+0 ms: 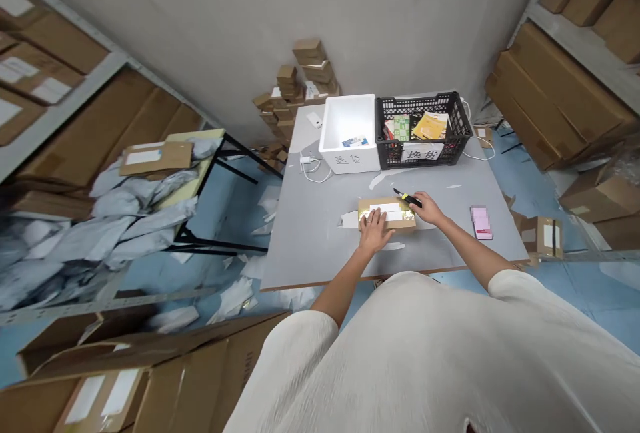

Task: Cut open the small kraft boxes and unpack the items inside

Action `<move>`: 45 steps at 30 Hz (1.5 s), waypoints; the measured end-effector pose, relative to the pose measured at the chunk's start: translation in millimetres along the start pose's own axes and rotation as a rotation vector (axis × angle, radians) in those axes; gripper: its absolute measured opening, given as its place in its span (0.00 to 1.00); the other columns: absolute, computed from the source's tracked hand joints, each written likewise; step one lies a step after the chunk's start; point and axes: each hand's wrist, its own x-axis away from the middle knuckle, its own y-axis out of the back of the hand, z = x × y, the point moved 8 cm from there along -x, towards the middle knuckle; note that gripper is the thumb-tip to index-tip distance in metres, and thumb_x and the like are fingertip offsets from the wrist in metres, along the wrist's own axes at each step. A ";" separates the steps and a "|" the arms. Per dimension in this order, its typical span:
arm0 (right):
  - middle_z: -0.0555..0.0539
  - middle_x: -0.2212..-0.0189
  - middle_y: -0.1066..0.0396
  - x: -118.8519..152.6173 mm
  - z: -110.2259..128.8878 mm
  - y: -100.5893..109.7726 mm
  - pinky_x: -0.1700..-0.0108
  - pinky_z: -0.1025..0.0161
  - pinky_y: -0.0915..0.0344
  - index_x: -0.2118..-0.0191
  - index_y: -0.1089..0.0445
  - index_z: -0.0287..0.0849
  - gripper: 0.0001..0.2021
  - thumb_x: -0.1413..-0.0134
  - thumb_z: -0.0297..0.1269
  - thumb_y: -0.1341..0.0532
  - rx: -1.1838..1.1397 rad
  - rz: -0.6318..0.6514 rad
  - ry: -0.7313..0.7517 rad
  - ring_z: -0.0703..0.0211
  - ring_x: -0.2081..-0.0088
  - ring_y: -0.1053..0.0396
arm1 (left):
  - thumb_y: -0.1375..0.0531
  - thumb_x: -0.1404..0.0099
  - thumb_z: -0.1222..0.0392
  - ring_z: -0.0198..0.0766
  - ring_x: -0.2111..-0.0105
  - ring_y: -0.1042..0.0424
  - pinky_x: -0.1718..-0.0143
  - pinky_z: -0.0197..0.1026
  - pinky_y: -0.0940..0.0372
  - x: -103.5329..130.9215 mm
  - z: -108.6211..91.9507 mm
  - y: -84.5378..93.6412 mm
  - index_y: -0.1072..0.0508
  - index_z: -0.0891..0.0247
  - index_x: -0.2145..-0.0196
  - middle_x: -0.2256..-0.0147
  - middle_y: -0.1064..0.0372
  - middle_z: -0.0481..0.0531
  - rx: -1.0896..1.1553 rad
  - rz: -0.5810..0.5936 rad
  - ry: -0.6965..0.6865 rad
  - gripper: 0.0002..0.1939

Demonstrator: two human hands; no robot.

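Note:
A small cardboard box (400,225) with a white label and shiny tape lies on the grey table (310,246), near its front middle. My left hand (375,230) rests flat on the box's left part with the fingers spread. In my right hand (427,208), at the box's right end, is a black and yellow utility knife (408,198). Its tip points to the upper left, over the back edge of the box. I cannot tell whether the blade touches the cardboard.
Behind the box stand a white bin (350,160) and a black plastic crate (417,153) holding colourful packets. A pink phone-like item (481,222) lies to the right, a white cable (316,170) to the left. Grey parcels (145,210) cover a side table; cartons (565,106) fill the shelves.

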 end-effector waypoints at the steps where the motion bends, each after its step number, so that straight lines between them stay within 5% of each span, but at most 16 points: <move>1: 0.34 0.32 0.30 -8.9 7.0 -6.2 0.30 0.43 0.37 0.37 0.25 0.42 0.23 0.31 0.46 0.39 0.028 0.029 0.008 0.38 0.31 0.35 | 0.43 0.23 0.44 0.59 0.22 0.50 0.23 0.66 0.55 5.5 2.8 2.1 0.39 0.53 0.25 0.22 0.48 0.62 -0.003 -0.013 0.013 0.34; 6: 0.35 0.34 0.28 -25.6 29.0 -31.8 0.32 0.40 0.39 0.37 0.25 0.43 0.22 0.31 0.45 0.41 0.145 0.185 0.023 0.35 0.32 0.35 | 0.44 0.22 0.53 0.59 0.34 0.34 0.34 0.59 0.37 22.3 17.7 10.1 0.33 0.56 0.30 0.34 0.34 0.67 -0.003 -0.074 0.163 0.25; 12: 0.33 0.37 0.26 -3.2 20.6 -20.6 0.37 0.40 0.37 0.39 0.26 0.42 0.22 0.29 0.47 0.45 0.197 0.163 -0.048 0.33 0.37 0.33 | 0.47 0.21 0.57 0.53 0.52 0.24 0.49 0.53 0.27 15.0 28.1 -5.2 0.35 0.60 0.33 0.40 0.34 0.66 0.129 -0.039 0.204 0.21; 19: 0.36 0.44 0.21 35.1 0.5 -1.1 0.38 0.43 0.35 0.38 0.30 0.44 0.23 0.29 0.50 0.46 0.133 0.080 -0.173 0.36 0.42 0.28 | 0.44 0.24 0.58 0.55 0.42 0.27 0.38 0.58 0.29 -22.3 14.5 -12.4 0.32 0.60 0.37 0.36 0.36 0.65 0.306 -0.109 0.004 0.20; 24: 0.42 0.49 0.19 60.0 -1.6 -7.7 0.45 0.48 0.29 0.41 0.31 0.48 0.20 0.32 0.51 0.42 -0.063 0.079 -0.207 0.43 0.50 0.23 | 0.43 0.25 0.55 0.56 0.31 0.36 0.32 0.58 0.35 -45.6 6.9 -9.8 0.35 0.61 0.32 0.29 0.41 0.66 0.362 -0.068 -0.048 0.26; 28: 0.46 0.55 0.18 70.4 -3.1 -15.6 0.52 0.53 0.27 0.47 0.31 0.49 0.17 0.33 0.53 0.41 -0.226 0.128 -0.233 0.49 0.58 0.24 | 0.44 0.24 0.53 0.59 0.26 0.44 0.26 0.64 0.47 -55.1 -4.0 -1.2 0.34 0.60 0.30 0.28 0.40 0.66 0.217 -0.047 0.025 0.28; 36: 0.44 0.48 0.22 67.1 -19.7 4.9 0.55 0.56 0.28 0.48 0.32 0.47 0.18 0.35 0.53 0.40 -0.234 -0.050 -0.319 0.54 0.61 0.26 | 0.38 0.31 0.37 0.71 0.25 0.47 0.30 0.67 0.46 -61.4 -62.6 -18.0 0.49 0.60 0.22 0.23 0.49 0.72 0.196 0.002 0.266 0.49; 40: 0.44 0.49 0.22 66.3 -23.1 8.9 0.55 0.58 0.28 0.48 0.32 0.47 0.18 0.35 0.53 0.40 -0.237 -0.081 -0.355 0.54 0.59 0.26 | 0.33 0.36 0.48 0.74 0.24 0.51 0.29 0.72 0.49 -61.1 -71.8 -27.2 0.52 0.59 0.21 0.22 0.55 0.75 0.190 0.019 0.243 0.53; 45: 0.43 0.50 0.21 68.9 -29.0 11.7 0.51 0.55 0.27 0.49 0.30 0.47 0.18 0.36 0.53 0.38 -0.284 -0.105 -0.397 0.51 0.55 0.24 | 0.31 0.42 0.62 0.68 0.22 0.52 0.28 0.73 0.50 -57.3 -50.3 -25.2 0.53 0.53 0.21 0.21 0.55 0.71 0.142 0.102 0.065 0.57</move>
